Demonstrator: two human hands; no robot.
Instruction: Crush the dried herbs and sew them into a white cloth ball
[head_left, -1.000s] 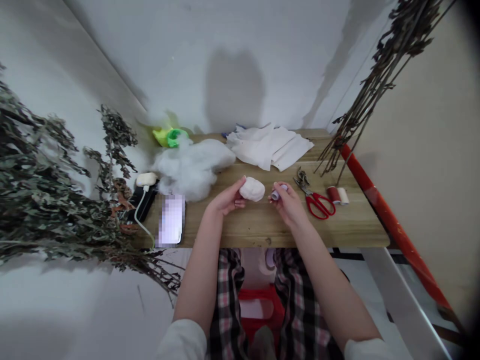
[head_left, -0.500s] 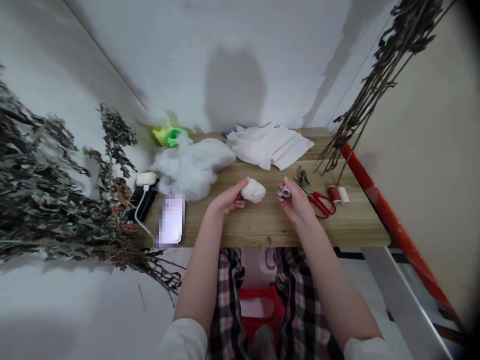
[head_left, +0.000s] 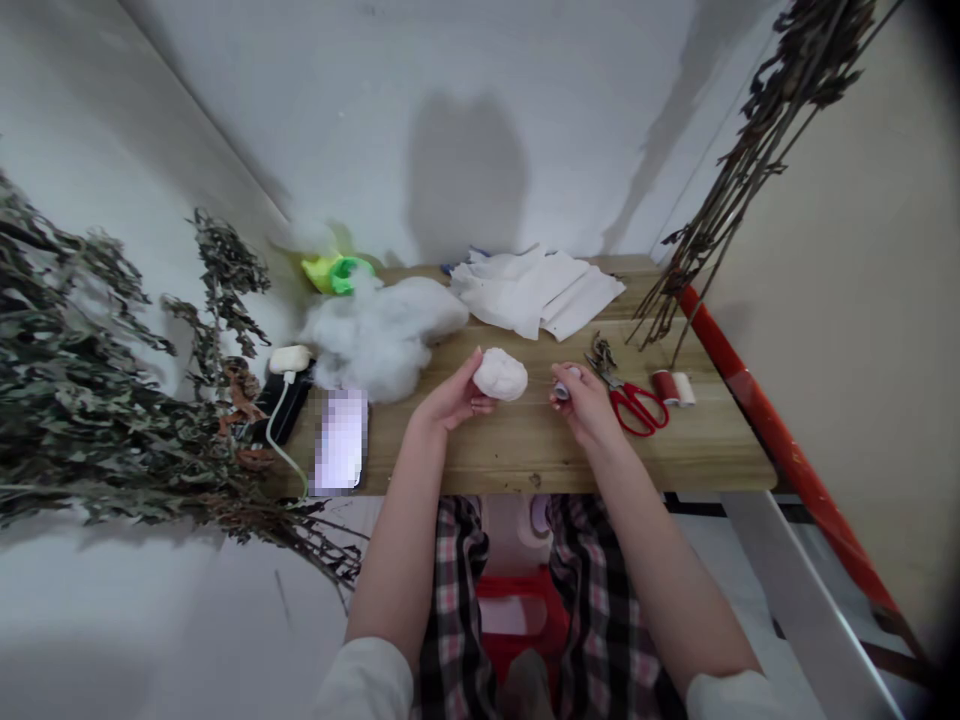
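Observation:
A small white stuffed cloth ball (head_left: 501, 374) is gripped by my left hand (head_left: 455, 396), thumb on top and fingers underneath. My right hand (head_left: 585, 400) closes round a small spool of thread (head_left: 568, 383), held to the right of the ball and a little apart from it. Both hands are above the front half of the wooden table (head_left: 495, 455). Red-handled scissors (head_left: 637, 408) lie just right of my right hand. Any thread running between spool and ball is too fine to make out.
Fluffy white stuffing (head_left: 382, 335) is heaped at the left. White cloth pieces (head_left: 536, 290) lie at the back. A red thread spool (head_left: 664, 387) and a cream spool (head_left: 684, 389) stand at the right. A phone (head_left: 341, 440) and dried plants (head_left: 135, 400) are on the left.
My right hand has turned the spool, so that it now lies more sideways. The cloth ball has shifted slightly left and turned in my left hand.

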